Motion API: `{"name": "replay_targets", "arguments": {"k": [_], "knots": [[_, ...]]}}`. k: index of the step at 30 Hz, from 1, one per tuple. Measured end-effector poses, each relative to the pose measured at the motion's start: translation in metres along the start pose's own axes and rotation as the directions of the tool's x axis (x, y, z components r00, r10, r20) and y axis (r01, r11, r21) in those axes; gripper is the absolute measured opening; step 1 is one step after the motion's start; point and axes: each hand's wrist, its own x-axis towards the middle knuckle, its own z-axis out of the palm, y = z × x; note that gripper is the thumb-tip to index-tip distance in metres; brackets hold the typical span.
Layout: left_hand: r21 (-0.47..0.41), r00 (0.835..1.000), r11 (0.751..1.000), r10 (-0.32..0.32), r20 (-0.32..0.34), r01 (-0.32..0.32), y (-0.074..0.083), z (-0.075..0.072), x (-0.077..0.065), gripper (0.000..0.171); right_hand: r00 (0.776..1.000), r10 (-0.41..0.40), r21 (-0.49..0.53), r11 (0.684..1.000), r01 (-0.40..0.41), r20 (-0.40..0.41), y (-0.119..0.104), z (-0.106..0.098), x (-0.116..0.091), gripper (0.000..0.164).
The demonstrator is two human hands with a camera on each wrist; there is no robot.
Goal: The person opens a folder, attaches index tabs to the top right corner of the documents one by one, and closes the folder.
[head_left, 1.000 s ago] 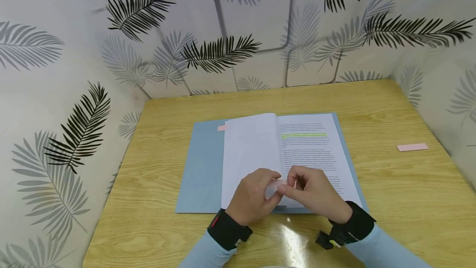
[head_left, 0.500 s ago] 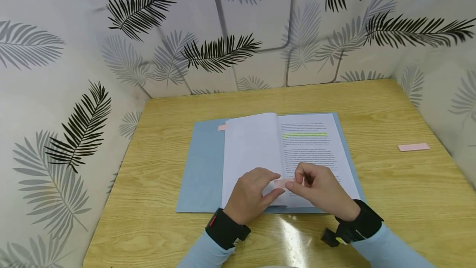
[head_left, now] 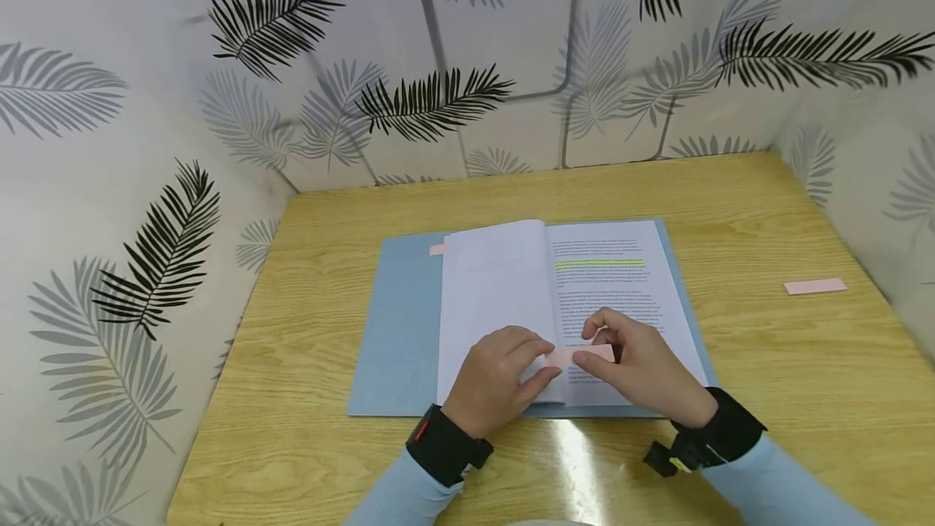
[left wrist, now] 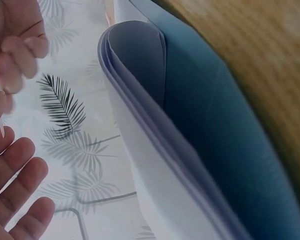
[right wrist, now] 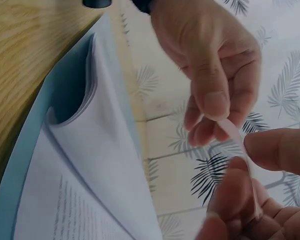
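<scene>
A narrow pink sticky note strip (head_left: 564, 357) is stretched sideways between both hands, above the lower part of an open document folder. My right hand (head_left: 634, 357) pinches it with the thumb on its near face and curled fingers behind. My left hand (head_left: 498, 372) has its thumb and index fingertip at the strip's left end. In the right wrist view the sticky note strip (right wrist: 232, 132) looks thin and slightly bowed between the two thumbs. Beneath lie white pages (head_left: 497, 291) in a blue folder (head_left: 398, 323); the right page carries printed text and a yellow-green highlighted line.
Another pink strip (head_left: 814, 286) lies on the wooden table (head_left: 774, 217) at the right. A small pink tab (head_left: 437, 249) sticks out from the left page's outer edge. Leaf-patterned cloth (head_left: 497, 23) stands behind and beside the table.
The right hand has drawn slightly rightward, and the pink sticky note strip now shows its flat face between the hands. The left hand has barely moved.
</scene>
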Motion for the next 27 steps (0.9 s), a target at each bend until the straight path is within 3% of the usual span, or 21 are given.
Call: {"name": "replay_targets", "arguments": {"k": [5, 8, 11, 13, 16, 20, 23, 25, 27], "knots": [[0.067, 0.998, 0.996, 0.058, 0.024, -0.06, 0.003, 0.001, 0.011, 0.025, 1.0, 0.01, -0.034, 0.999, -0.009, 0.025, 0.009, -0.006, 0.002, 0.013], [0.086, 0.996, 0.994, 0.06, 0.071, -0.066, 0.003, 0.003, 0.019, 0.032, 1.0, 0.024, -0.055, 0.998, -0.023, 0.016, 0.014, -0.014, 0.005, 0.006], [0.119, 0.982, 0.99, 0.056, 0.178, -0.078, 0.002, 0.005, 0.03, 0.044, 0.997, 0.078, -0.091, 0.993, -0.079, -0.018, 0.021, -0.03, 0.012, 0.004], [0.137, 0.957, 0.986, 0.055, 0.283, -0.097, -0.001, 0.007, 0.04, 0.052, 0.99, 0.134, -0.106, 0.985, -0.138, -0.045, 0.026, -0.044, 0.017, 0.005], [0.18, 0.885, 0.973, 0.047, 0.463, -0.145, -0.008, 0.016, 0.057, 0.059, 0.972, 0.212, -0.128, 0.966, -0.223, -0.097, 0.037, -0.067, 0.024, 0.015], [0.218, 0.74, 0.97, -0.07, 0.668, -0.105, -0.023, 0.039, 0.078, 0.075, 0.942, 0.289, -0.138, 0.939, -0.314, -0.171, 0.053, -0.087, 0.035, 0.029], [0.266, 0.642, 0.964, -0.198, 0.741, -0.011, -0.037, 0.059, 0.085, 0.088, 0.919, 0.331, -0.14, 0.921, -0.364, -0.212, 0.062, -0.095, 0.043, 0.038], [0.302, 0.606, 0.953, -0.257, 0.753, 0.029, -0.047, 0.069, 0.083, 0.095, 0.907, 0.359, -0.144, 0.907, -0.395, -0.221, 0.066, -0.1, 0.046, 0.044], [0.327, 0.595, 0.944, -0.283, 0.752, 0.035, -0.054, 0.076, 0.081, 0.099, 0.893, 0.389, -0.161, 0.889, -0.428, -0.224, 0.07, -0.104, 0.048, 0.049]]}}
